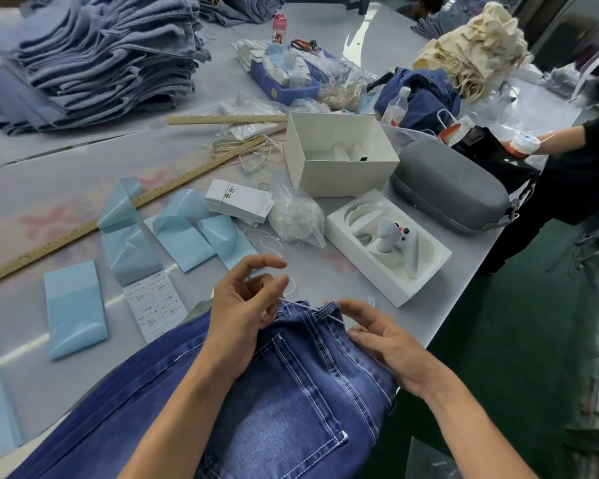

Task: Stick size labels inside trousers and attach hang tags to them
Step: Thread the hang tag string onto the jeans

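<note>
Blue denim trousers (291,392) lie in front of me, back pocket up, waistband toward the table. A thin white string (303,305) runs through a belt loop (329,311) at the waistband. My left hand (246,305) pinches the string's left end just above the waistband. My right hand (381,340) pinches the other end beside the loop and rests on the denim. A stack of white hang tags (239,202) lies further out on the table. A sheet of size labels (156,302) sits left of the trousers, among blue backing strips (73,305).
An open white box (339,160), a tray holding a white controller (388,243), a grey case (450,184) and a bag of strings (296,216) crowd the table's right side. Two wooden rulers (118,216) cross the middle. Folded jeans (101,57) are stacked far left. A person (567,174) stands at the right.
</note>
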The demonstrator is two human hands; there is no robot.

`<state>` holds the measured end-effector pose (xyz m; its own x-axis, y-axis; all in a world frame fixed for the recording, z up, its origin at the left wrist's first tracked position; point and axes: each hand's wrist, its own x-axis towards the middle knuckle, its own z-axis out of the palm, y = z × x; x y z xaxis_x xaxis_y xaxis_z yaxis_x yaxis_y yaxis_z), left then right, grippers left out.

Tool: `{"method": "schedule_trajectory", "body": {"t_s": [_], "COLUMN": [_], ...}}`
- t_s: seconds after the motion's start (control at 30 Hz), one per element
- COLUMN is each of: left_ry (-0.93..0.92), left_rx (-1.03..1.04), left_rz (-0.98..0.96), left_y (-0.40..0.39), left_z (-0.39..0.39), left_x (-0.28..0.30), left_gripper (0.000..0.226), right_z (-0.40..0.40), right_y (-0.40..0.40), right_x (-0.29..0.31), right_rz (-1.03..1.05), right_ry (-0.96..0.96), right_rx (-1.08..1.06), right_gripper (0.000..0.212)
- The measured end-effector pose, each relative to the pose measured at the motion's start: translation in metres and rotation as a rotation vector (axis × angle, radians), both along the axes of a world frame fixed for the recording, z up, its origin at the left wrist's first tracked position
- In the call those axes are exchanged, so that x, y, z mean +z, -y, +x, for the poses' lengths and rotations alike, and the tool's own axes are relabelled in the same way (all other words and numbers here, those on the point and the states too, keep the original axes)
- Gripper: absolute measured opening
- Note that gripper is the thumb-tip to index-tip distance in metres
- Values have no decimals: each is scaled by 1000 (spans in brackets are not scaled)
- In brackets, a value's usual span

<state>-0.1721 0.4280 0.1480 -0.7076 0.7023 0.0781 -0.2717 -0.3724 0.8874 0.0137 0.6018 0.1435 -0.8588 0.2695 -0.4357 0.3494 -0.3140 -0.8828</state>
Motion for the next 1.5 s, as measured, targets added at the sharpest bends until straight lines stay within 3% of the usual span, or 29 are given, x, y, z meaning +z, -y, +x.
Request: {"method": "schedule_trajectory", "body": {"t_s": [0.17, 0.3, 0.37, 0.67, 0.93, 1.0, 1.13, 1.37, 1.43, 1.5], "left_ry": [-18, -62, -91, -139, -126, -107, -92, -105, -107, -99], "left_rx": [0, -14, -21, -23, 6, 22, 32, 34, 31, 31], "left_rz": [-8, -30, -46, -72, -75, -69, -73, -92, -94, -90], "left_y": [0, -1, -1, -3, -3, -3, -3, -2, -3, -3], "left_z": [1, 4, 5, 7, 5, 4, 5, 5, 5, 5], "left_x": [1, 3, 4, 2, -1, -1, 1, 1, 1, 2], "left_gripper": [27, 26, 25, 18, 17, 15, 13, 11, 11, 11], "right_z": [-8, -14, -16, -3, 2, 0, 1, 12, 13, 12], "right_y": [-8, -12, -7, 3, 25, 47, 72, 76, 77, 79], "right_x": [-2, 0, -6, -19, 34, 39, 34, 37, 35, 34], "right_rz": [-7, 347, 495, 761, 1480, 1484, 1280, 870, 898, 1023], "right_ry": [-28, 89, 79, -88, -257, -261, -26, 152, 181, 171], "right_rx": [138, 201, 145, -209, -273, -183, 24, -75, -100, -83], "right_gripper": [51, 40, 33, 30, 21, 22, 27, 64, 62, 46]}}
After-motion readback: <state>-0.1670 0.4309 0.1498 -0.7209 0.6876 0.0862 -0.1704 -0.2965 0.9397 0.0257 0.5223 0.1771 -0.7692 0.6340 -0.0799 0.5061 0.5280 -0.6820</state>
